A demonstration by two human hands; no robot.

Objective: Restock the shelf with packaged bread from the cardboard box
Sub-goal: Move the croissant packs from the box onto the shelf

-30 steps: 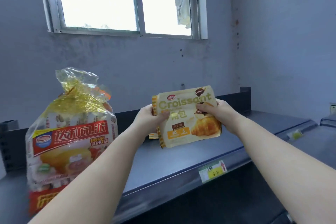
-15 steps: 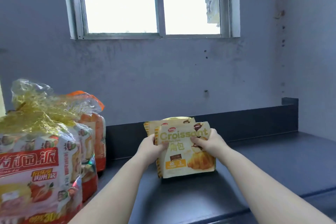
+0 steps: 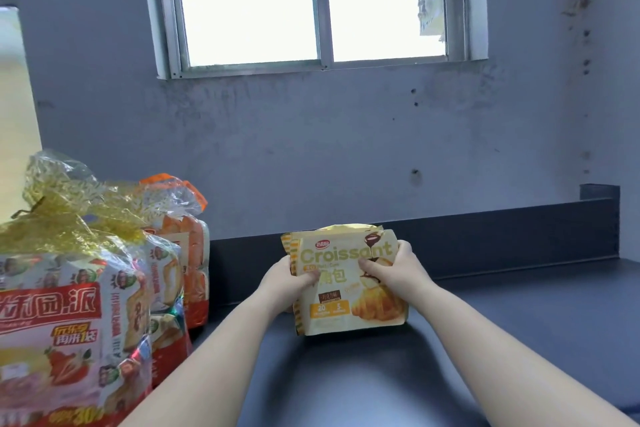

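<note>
The grey wall (image 3: 346,149) fills most of the view, with marks and dark spots on it. At 12 o'clock in it there is the window (image 3: 318,3), very bright, with a metal frame and one bar in the middle.

Below the wall, the dark shelf (image 3: 519,340) takes the lower half of the view, from 3 o'clock to 6 o'clock. Its low back rail (image 3: 502,236) runs along the wall.

At 8 o'clock stands the big bag (image 3: 65,322), clear plastic with a red label and a gold crinkled top. It is upright on the shelf and its lower part is cut by the frame edge. Just behind it, toward 9 o'clock, stands the orange bag (image 3: 187,253), also upright, and the two seem to touch.

Near the centre, slightly toward 5 o'clock, the croissant pack (image 3: 346,288) stands upright, with its bottom edge on the shelf and its front to the camera. A second yellow pack (image 3: 346,228) is directly behind it; only its top edge shows.

The left hand (image 3: 291,282) grips the left side of the croissant pack, thumb on the front. The right hand (image 3: 398,270) grips the right side in the same way, thumb on the front, fingers curled behind. Both forearms come up from 6 o'clock.
</note>
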